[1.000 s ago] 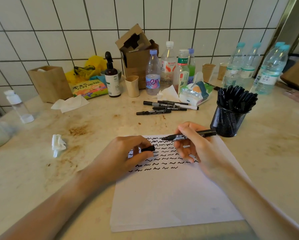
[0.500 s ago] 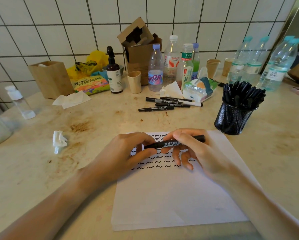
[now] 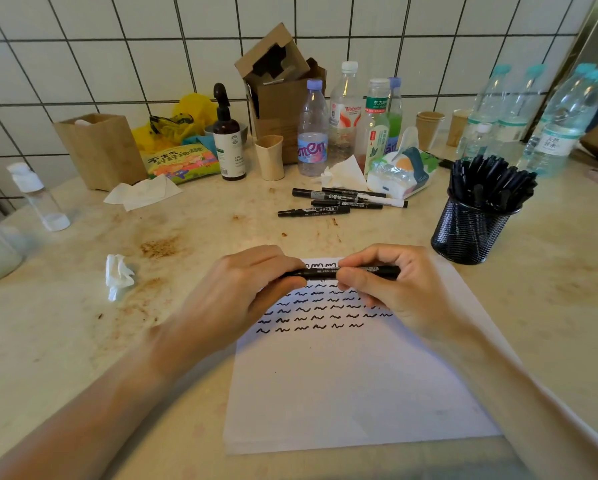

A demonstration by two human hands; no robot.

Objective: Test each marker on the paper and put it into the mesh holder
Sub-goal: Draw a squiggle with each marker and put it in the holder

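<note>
A black marker (image 3: 325,272) lies level between both hands above the top of the white paper (image 3: 353,382), which carries several rows of black squiggles. My left hand (image 3: 242,292) grips the marker's left end, where the cap is. My right hand (image 3: 394,289) pinches the barrel at its right half. The black mesh holder (image 3: 470,230), packed with several black markers, stands to the right of the paper. Several loose markers (image 3: 339,202) lie on the counter beyond the paper.
Water bottles (image 3: 346,116), a pump bottle (image 3: 228,136), paper cups, a cardboard box (image 3: 280,81), a tissue pack (image 3: 401,171) and a snack bag line the tiled back wall. A crumpled tissue (image 3: 117,275) lies left of the paper. The counter shows brown stains.
The cap held apart in my left hand has been brought onto the marker's tip. The marker has swung from slanted to level, with both hands now together on it.
</note>
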